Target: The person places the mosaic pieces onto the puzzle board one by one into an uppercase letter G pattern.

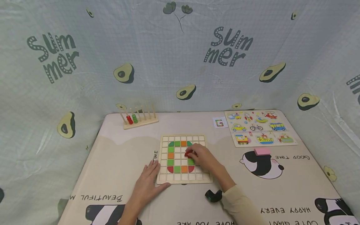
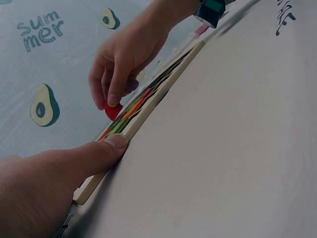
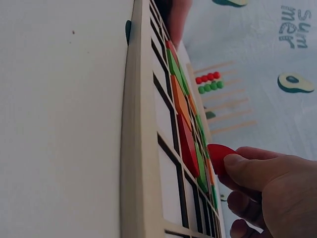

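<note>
A wooden grid board [image 1: 185, 177] lies on the table, with green, orange and red tiles set in a ring of its cells. Between thumb and fingers my right hand [image 1: 204, 157] pinches a red tile [image 3: 219, 154] with a curved edge. It holds the tile just over the ring's right side, near a green tile [image 1: 191, 162]. At the board's front left corner rests my left hand [image 1: 146, 184], fingers extended along the left side. Its thumb [image 2: 115, 142] touches the front rim in the left wrist view.
A small pattern card [image 1: 220, 122] lies at the back, beside a vehicle picture board [image 1: 262, 128]. At the back left stands a peg rack [image 1: 140, 122] with red and green beads. A pink block [image 1: 262, 152] lies right of the grid board. A dark device [image 1: 213, 196] sits by my right sleeve.
</note>
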`<state>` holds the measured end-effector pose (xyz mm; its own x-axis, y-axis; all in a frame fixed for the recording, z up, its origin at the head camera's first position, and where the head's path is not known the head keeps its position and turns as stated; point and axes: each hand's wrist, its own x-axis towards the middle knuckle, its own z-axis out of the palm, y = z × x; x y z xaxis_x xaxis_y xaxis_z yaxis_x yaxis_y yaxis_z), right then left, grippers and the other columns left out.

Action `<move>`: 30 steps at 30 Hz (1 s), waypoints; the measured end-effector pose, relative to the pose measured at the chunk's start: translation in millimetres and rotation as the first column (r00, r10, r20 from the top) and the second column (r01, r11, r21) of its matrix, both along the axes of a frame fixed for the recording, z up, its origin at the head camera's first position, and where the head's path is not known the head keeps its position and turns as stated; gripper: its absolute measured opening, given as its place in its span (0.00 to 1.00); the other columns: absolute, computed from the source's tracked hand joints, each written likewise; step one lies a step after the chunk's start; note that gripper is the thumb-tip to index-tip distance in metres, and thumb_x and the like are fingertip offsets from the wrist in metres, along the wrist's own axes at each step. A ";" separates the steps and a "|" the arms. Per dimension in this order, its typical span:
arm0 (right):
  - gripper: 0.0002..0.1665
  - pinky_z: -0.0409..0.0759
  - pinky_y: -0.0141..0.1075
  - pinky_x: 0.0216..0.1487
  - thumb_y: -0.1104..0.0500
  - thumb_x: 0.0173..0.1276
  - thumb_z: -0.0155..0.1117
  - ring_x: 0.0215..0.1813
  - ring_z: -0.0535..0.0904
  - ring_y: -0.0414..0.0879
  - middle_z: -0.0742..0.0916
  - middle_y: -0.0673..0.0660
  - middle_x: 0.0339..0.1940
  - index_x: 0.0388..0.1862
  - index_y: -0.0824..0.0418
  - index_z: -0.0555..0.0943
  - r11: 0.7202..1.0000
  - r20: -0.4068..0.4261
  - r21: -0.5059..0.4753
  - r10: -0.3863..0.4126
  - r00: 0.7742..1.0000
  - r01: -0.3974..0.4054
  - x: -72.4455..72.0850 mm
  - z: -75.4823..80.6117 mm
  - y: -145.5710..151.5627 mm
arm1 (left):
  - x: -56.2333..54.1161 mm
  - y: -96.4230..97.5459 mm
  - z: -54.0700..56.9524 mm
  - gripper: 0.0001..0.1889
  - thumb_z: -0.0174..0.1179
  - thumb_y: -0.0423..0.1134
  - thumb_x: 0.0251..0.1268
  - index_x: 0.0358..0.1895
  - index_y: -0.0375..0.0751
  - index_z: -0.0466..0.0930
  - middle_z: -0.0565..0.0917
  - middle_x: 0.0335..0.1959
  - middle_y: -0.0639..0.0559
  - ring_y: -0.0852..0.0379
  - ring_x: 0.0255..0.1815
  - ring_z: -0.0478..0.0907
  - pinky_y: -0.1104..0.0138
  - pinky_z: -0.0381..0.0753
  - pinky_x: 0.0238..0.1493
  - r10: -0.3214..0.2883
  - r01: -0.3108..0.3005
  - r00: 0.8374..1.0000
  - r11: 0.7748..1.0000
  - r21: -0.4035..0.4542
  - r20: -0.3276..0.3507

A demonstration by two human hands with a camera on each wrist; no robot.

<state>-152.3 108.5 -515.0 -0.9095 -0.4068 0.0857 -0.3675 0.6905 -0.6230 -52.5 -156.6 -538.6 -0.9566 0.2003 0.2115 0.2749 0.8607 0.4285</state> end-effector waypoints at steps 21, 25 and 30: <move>0.08 0.82 0.34 0.53 0.55 0.71 0.66 0.50 0.71 0.39 0.79 0.46 0.44 0.44 0.52 0.90 0.993 -0.153 0.109 0.071 0.986 -0.055 -2.8 -8.0 -8.8 | 2.6 0.5 1.3 0.48 0.71 0.65 0.50 0.69 0.34 0.73 0.73 0.73 0.42 0.43 0.77 0.64 0.54 0.60 0.81 0.004 -0.004 1.000 1.000 0.001 0.019; 0.08 0.82 0.35 0.53 0.56 0.71 0.66 0.49 0.73 0.40 0.81 0.47 0.44 0.43 0.54 0.90 0.991 -0.167 0.116 0.087 0.982 -0.068 -1.9 -6.2 -9.2 | 2.0 0.9 1.7 0.48 0.71 0.65 0.50 0.69 0.34 0.73 0.73 0.72 0.42 0.43 0.77 0.65 0.53 0.62 0.81 0.007 -0.007 1.000 1.000 0.000 0.009; 0.08 0.83 0.37 0.56 0.56 0.72 0.65 0.50 0.75 0.41 0.83 0.48 0.45 0.45 0.54 0.89 0.992 -0.181 0.116 0.078 0.980 -0.058 -1.4 -5.4 -8.6 | 1.6 1.7 2.9 0.48 0.71 0.65 0.50 0.69 0.34 0.73 0.73 0.72 0.41 0.42 0.77 0.65 0.52 0.62 0.81 0.007 -0.007 1.000 1.000 0.009 0.010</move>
<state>-153.7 99.9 -520.4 -0.8520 -0.4834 0.2012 -0.5177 0.7206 -0.4613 -50.9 -154.9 -535.7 -0.9602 0.1917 0.2034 0.2645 0.8584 0.4395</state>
